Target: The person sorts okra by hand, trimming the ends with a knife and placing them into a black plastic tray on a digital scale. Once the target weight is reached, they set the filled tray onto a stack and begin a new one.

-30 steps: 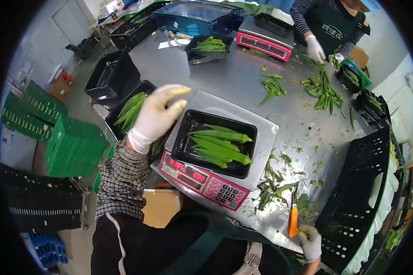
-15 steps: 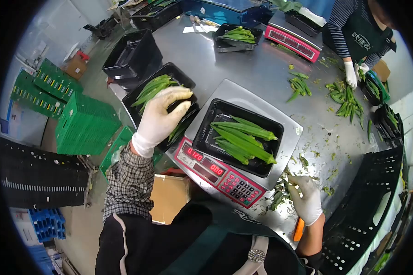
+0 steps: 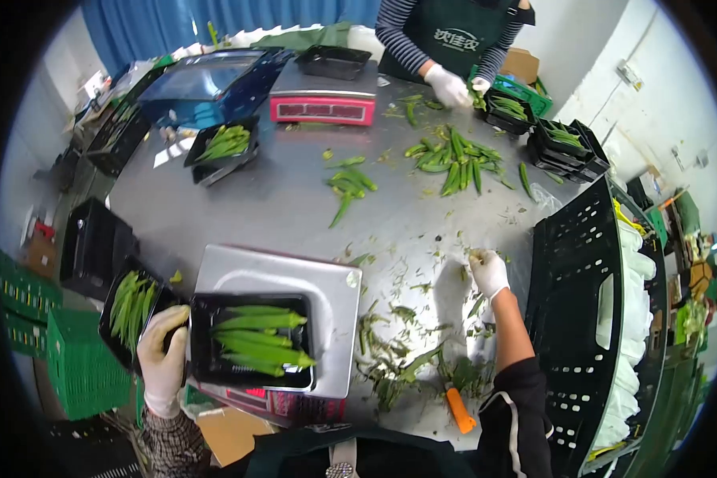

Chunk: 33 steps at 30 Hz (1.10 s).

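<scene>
My white-gloved left hand [image 3: 164, 366] is at the left rim of a black tray [image 3: 251, 380], its thumb and fingers apart in a curve. Several green okra pods [image 3: 263, 338] lie in this tray, which sits on a digital scale [image 3: 338, 319]. Just left of the hand stands another black tray with okra [image 3: 132, 307]. Out over the metal table, my gloved right hand [image 3: 490, 275] has its fingers curled together; I cannot tell what they hold, if anything. Okra scraps [image 3: 406, 366] and an orange-handled tool [image 3: 459, 410] lie nearer me.
Across the table [image 3: 271, 215], a co-worker's gloved hands [image 3: 450, 86] are beside an okra heap [image 3: 458, 159]. A second scale [image 3: 323, 103] and a filled tray [image 3: 225, 147] stand at the back. A tall black crate [image 3: 577, 319] borders the right side, with trays [image 3: 566, 151] behind it.
The view has swung to the right. My right hand has gone from beside the scale to farther out over the table. My left hand has come down to the tray's left rim.
</scene>
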Each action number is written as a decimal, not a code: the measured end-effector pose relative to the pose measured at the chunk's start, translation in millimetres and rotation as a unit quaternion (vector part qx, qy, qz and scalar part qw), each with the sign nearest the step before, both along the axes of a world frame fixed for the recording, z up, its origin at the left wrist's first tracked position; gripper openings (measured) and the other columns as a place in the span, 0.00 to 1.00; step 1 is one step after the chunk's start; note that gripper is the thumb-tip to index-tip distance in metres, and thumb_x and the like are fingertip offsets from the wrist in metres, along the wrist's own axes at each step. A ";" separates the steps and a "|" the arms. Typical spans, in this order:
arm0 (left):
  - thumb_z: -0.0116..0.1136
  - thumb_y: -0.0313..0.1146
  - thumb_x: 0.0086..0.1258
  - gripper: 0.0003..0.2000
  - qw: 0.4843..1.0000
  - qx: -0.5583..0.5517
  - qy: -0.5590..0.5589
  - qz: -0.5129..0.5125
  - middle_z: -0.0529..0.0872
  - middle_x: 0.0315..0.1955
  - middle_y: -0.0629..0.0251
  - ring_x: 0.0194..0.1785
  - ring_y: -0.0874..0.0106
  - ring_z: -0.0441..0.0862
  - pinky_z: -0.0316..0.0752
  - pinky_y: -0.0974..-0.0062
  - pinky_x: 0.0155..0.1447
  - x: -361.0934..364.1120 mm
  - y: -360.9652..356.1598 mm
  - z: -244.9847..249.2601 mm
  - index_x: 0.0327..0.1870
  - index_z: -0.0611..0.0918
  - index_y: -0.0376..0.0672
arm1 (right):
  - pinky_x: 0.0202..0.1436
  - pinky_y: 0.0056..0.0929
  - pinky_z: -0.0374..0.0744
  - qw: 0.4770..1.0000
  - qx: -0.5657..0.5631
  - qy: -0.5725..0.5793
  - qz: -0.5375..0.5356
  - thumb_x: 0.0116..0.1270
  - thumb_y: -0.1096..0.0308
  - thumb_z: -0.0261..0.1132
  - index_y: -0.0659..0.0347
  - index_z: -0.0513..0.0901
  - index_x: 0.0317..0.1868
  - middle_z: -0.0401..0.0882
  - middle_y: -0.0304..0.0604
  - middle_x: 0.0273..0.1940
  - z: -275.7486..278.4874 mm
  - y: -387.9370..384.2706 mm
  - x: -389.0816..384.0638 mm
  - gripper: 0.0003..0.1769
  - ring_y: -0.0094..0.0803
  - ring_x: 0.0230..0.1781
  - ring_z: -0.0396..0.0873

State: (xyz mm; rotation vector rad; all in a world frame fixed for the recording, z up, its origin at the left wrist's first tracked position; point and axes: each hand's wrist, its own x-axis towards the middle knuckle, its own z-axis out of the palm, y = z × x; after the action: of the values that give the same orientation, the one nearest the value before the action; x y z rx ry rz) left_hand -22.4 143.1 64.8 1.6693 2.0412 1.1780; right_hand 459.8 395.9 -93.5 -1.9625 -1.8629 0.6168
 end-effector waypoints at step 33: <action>0.54 0.18 0.59 0.08 0.987 -0.092 0.013 0.133 0.82 0.41 0.57 0.48 0.67 0.77 0.69 0.73 0.57 11.8 25.7 -11.5 0.39 0.81 0.32 | 0.29 0.17 0.70 0.910 0.002 0.415 0.020 0.61 0.71 0.60 0.60 0.81 0.40 0.73 0.32 0.25 -8.9 219.0 -30.0 0.07 0.19 0.25 0.71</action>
State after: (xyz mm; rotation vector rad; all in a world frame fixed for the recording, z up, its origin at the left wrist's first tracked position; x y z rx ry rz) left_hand -10.6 168.8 53.4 1.3675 2.3659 1.0088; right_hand 429.7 614.9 -102.4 -1.3153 -1.3409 1.2178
